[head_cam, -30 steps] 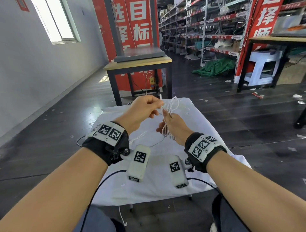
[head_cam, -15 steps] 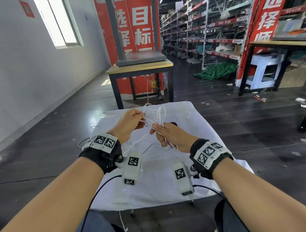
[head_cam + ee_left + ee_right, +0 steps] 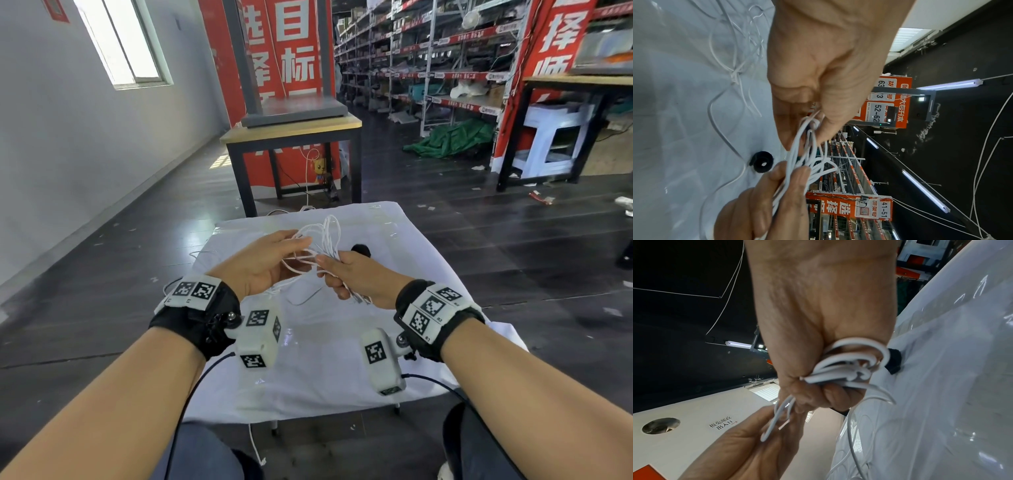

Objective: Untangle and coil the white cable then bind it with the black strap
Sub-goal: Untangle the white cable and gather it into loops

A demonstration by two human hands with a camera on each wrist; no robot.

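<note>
Above the white-covered table (image 3: 428, 274), my right hand (image 3: 329, 270) grips a bunch of white cable (image 3: 327, 236) loops in its fist (image 3: 838, 374). My left hand (image 3: 301, 241) pinches a strand of the cable (image 3: 813, 125) just left of that bunch, thumb against fingers. The loops stick up between the two hands. A loose length of cable trails down onto the cloth (image 3: 301, 298) below them. The black strap (image 3: 359, 248), rolled into a small ring (image 3: 761, 161), lies on the cloth just beyond my right hand (image 3: 894, 361).
More cable lies over the table's left edge (image 3: 202, 253) and one end hangs below its front edge (image 3: 255, 445). A wooden-topped table (image 3: 291, 128) stands ahead of it. Shelving, a green tarp (image 3: 452, 138) and a white stool (image 3: 555, 137) are at the far right.
Both hands have come down from a raised position to just over the table. My left hand has moved in close to my right, adding cable to the bunch.
</note>
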